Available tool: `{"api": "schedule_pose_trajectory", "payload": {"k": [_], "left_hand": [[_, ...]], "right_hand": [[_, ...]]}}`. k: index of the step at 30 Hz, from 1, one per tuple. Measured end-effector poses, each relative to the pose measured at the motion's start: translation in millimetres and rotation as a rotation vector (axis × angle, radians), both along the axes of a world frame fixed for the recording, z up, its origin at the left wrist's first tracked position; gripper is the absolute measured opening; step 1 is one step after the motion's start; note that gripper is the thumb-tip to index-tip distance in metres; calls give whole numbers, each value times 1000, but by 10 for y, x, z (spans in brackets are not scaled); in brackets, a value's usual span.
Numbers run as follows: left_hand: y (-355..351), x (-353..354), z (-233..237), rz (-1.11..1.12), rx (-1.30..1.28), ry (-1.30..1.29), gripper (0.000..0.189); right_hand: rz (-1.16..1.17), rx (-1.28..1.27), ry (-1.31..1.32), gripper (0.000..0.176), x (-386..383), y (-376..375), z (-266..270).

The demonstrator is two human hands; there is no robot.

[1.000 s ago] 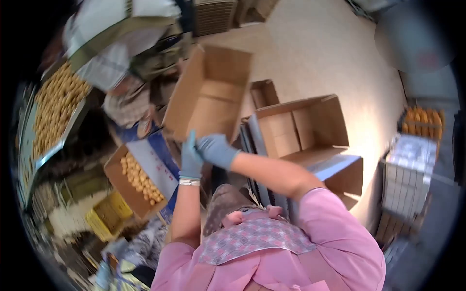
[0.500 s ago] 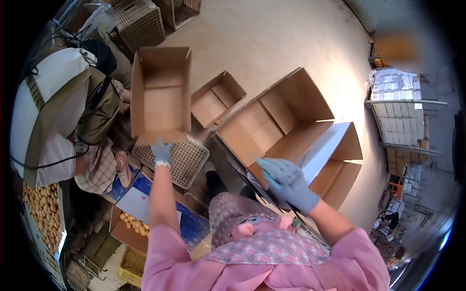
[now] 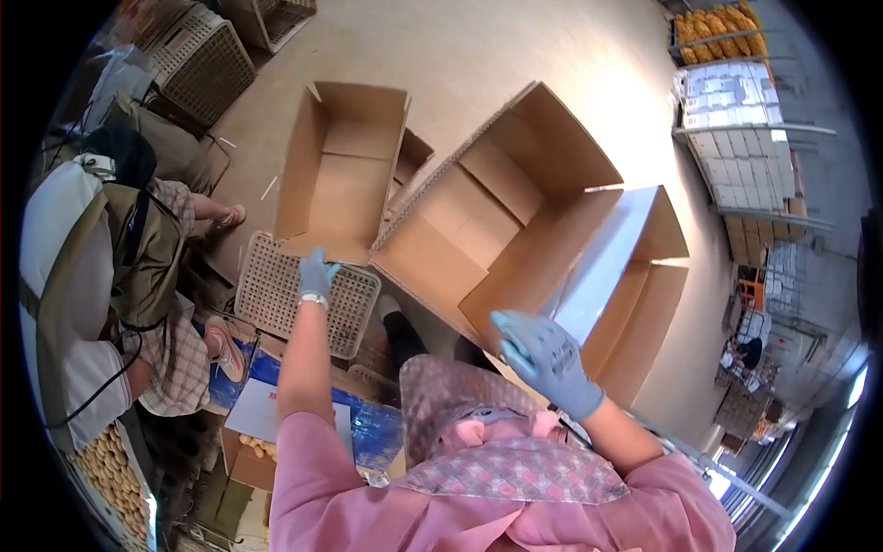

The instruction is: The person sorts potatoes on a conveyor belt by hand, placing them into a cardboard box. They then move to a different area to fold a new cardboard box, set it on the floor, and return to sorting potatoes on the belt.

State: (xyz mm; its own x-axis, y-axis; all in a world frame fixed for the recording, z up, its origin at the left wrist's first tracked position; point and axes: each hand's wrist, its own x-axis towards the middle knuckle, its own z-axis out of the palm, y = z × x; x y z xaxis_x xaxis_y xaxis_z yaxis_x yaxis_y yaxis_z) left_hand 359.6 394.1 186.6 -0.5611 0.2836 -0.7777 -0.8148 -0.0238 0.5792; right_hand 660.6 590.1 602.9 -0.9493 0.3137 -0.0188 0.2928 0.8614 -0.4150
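Observation:
An empty open cardboard box (image 3: 354, 189) stands over a plastic crate (image 3: 267, 294). My left hand (image 3: 317, 278), in a light blue glove, is at the near edge of this box, its fingers partly hidden against the flap. My gloved right hand (image 3: 549, 357) is held with fingers extended beside a larger open box (image 3: 478, 202), close to its near corner. A further open box (image 3: 635, 331) with a white outer side lies to the right of it. A smaller box (image 3: 411, 158) shows partly behind the left one.
At the left a person (image 3: 156, 230) sits near a bin of potatoes (image 3: 112, 478). Plastic crates (image 3: 198, 69) stand at the upper left. A box with a white flap (image 3: 260, 409) holds potatoes below my left arm. Stacked white cartons (image 3: 736, 129) are at the far right.
The box at my left hand has shifted right and now overlaps the small box. My right hand has moved slightly down. The whole view has turned a little.

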Motion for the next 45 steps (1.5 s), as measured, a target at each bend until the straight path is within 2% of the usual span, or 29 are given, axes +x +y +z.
{"api": "schedule_pose_trajectory", "payload": {"k": [1,3,4,6,7,8,9,10,11,12,15,16,17,19,20,22,24,26,28,29,30,32,33,35,38,39,41,42,45], "left_hand": [[1,128,-89,47,-81,-34,54],[77,260,-230,163,-232,-84,60],[140,332,47,139,-278,181,60],[264,683,1151,80,-411,708,61],[258,868,1473,-71,-403,858,61],[316,1023,1699,-222,-388,1005,60],[424,1254,1788,-271,-263,940,60],[530,1487,1864,-319,-146,865,60],[692,1612,1915,-140,3,771,62],[783,1664,1934,-175,-51,684,66],[882,1904,1688,-322,-266,795,72],[885,1975,1642,-322,-332,811,74],[879,1985,1649,-302,-352,820,73],[791,1894,1644,-267,-165,828,71],[738,1885,1620,-293,-100,821,70],[698,1909,1413,-447,-68,817,72],[680,2025,1175,-678,-115,833,73],[700,2150,918,-926,-213,883,75],[745,2289,763,-1180,-366,968,77],[751,2337,751,-1215,-475,1018,78],[756,2367,814,-1085,-578,1048,79],[808,2376,1451,-53,-464,954,77],[825,2419,1436,-13,-351,847,77],[809,2572,1403,-24,-256,717,76],[651,2954,1295,-124,-205,619,75],[595,3102,1262,-149,-200,605,74],[480,3367,1241,-181,-192,589,73],[446,3503,1190,-191,-187,590,73],[349,3660,1110,-216,-181,607,72]], "right_hand": [[3,-12,-24,51,-84,-29,67],[-52,16,-65,52,-239,-204,-62],[-73,27,-81,54,-313,-280,-148],[-45,150,-198,54,-438,-428,-366],[-22,208,-248,55,-490,-474,-518],[31,210,-427,45,-528,-418,-779],[86,219,-605,36,-548,-366,-1003],[72,222,-437,21,-520,-347,-1055],[130,231,-350,21,-451,-268,-1055],[184,244,-265,21,-424,-199,-1041],[205,230,-50,19,-530,-113,-838],[253,365,-106,21,-478,-34,-763],[310,502,-159,23,-444,102,-604],[166,318,-266,27,-502,453,-89],[-50,-14,-335,30,-699,490,633],[-364,-473,-215,41,-894,405,1691],[-362,-526,-88,34,-889,73,2220],[-105,-205,-221,28,-802,-94,2372],[379,112,-29,29,-1082,-267,1888],[577,289,114,32,-1222,-354,1648],[616,214,217,30,-1425,-395,1259],[645,258,281,30,-1709,-512,671],[620,222,294,30,-1799,-587,445],[657,132,240,32,-1849,-887,286],[868,18,-51,29,-1498,-1379,559],[941,-136,117,27,-1363,-1452,405],[1088,92,33,28,-1123,-1599,63],[1151,208,-14,29,-1017,-1680,-123],[1223,80,-368,30,-786,-1925,-769]]}}
